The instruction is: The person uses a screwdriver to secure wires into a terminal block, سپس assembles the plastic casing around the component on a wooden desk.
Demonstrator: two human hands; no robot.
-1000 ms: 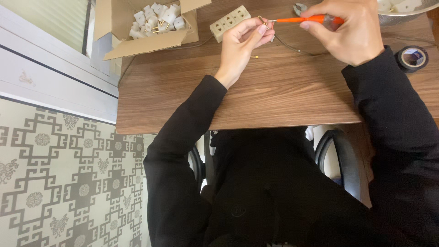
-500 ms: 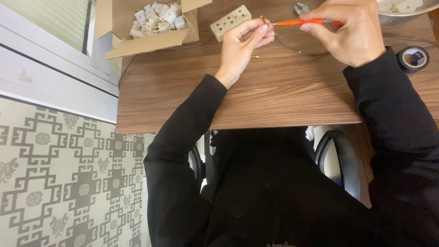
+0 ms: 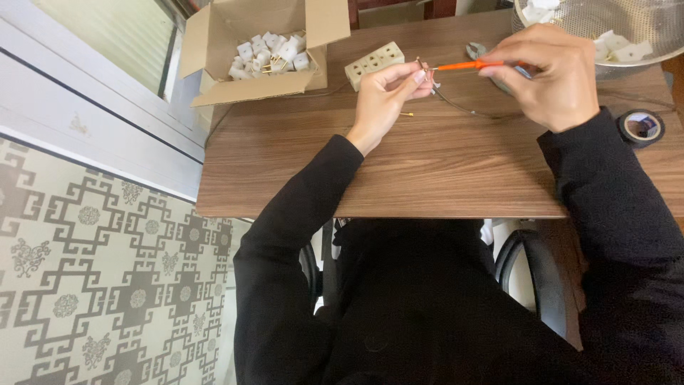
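My right hand grips an orange-handled screwdriver, its tip pointing left. The tip meets a small part with wire ends pinched in the fingertips of my left hand. A thin dark wire trails from that part across the wooden table. A cream multi-socket block lies just behind my left hand. A tiny brass piece rests on the table beside my left wrist.
An open cardboard box of several white plug parts sits at the back left. A metal bowl with white parts stands at the back right. A roll of black tape lies at the right edge. Patterned floor is at the left.
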